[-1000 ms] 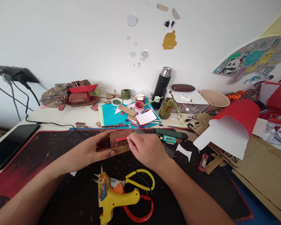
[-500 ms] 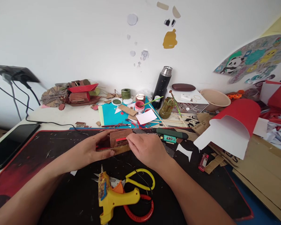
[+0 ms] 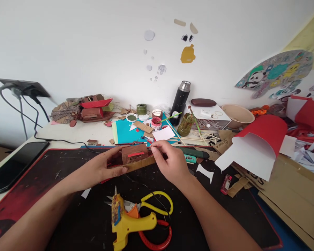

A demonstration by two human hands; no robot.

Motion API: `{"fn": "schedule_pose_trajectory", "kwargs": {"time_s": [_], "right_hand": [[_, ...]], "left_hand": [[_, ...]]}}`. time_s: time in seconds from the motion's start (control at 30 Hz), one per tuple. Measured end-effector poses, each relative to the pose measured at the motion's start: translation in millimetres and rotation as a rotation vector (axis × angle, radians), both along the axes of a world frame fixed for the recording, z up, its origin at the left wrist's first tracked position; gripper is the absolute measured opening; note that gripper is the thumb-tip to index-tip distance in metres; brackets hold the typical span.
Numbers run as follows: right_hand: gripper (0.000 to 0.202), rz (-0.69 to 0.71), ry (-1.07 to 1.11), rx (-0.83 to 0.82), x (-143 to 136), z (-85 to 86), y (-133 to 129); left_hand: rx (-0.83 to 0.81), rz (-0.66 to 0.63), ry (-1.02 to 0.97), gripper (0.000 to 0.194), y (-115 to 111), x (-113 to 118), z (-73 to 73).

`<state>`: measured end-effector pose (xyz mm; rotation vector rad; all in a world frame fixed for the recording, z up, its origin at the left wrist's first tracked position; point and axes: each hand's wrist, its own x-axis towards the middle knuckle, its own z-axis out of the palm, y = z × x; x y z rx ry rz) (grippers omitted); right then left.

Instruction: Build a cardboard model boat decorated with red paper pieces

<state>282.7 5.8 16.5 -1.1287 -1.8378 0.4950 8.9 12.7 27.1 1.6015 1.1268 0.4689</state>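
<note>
My left hand (image 3: 108,164) is closed round the left end of a small brown cardboard model boat (image 3: 140,164), thumb along its near side. The boat has a rounded brown cabin, and a thin red strip (image 3: 136,154) lies across the cabin's near face. My right hand (image 3: 172,161) is closed at the boat's right end, thumb and forefinger pinched on its tip; the fingertips partly hide that end. Just below the boat, a yellow hot glue gun (image 3: 128,223) lies over scissors (image 3: 157,202) with yellow and red handles.
A black mat (image 3: 94,212) covers the front of the table. Behind stand paint jars (image 3: 157,122), a black thermos (image 3: 181,99) and another model boat (image 3: 94,113). Rolled red paper (image 3: 267,130), a lighter (image 3: 226,184) and cardboard (image 3: 295,195) lie right; a phone (image 3: 18,167) lies left.
My right hand has moved off the red strip to the boat's right end. The strip now stays on the cabin side by itself. The whole view has shifted slightly.
</note>
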Motion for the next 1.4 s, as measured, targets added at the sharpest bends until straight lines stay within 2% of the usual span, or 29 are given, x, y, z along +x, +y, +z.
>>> {"fn": "schedule_pose_trajectory", "kwargs": {"time_s": [0.13, 0.23, 0.4, 0.53, 0.7, 1.0, 1.4], "right_hand": [[0.022, 0.01, 0.095, -0.114, 2, -4.9, 7], [0.022, 0.032, 0.114, -0.142, 2, -6.8, 10], [0.015, -0.026, -0.072, -0.046, 3, -5.9, 8], [0.013, -0.011, -0.278, 0.036, 2, -6.5, 4], [0.009, -0.005, -0.37, 0.086, -1, -6.3, 2], [0.008, 0.043, -0.404, 0.132, -2, -7.3, 2], [0.014, 0.056, -0.348, 0.211, -3, -9.3, 1]], "left_hand": [[-0.022, 0.016, -0.06, 0.086, 0, 3, 6.7], [-0.019, 0.022, -0.058, 0.09, 1, 4, 9.6], [-0.018, 0.026, -0.067, 0.084, 2, 3, 7.0], [-0.015, -0.005, -0.055, 0.084, 2, 3, 6.8], [-0.048, -0.034, -0.077, 0.086, 1, 10, 10.5], [-0.106, -0.066, -0.121, 0.078, -1, 10, 6.1], [-0.071, -0.066, -0.084, 0.074, 0, 8, 3.2]]}}
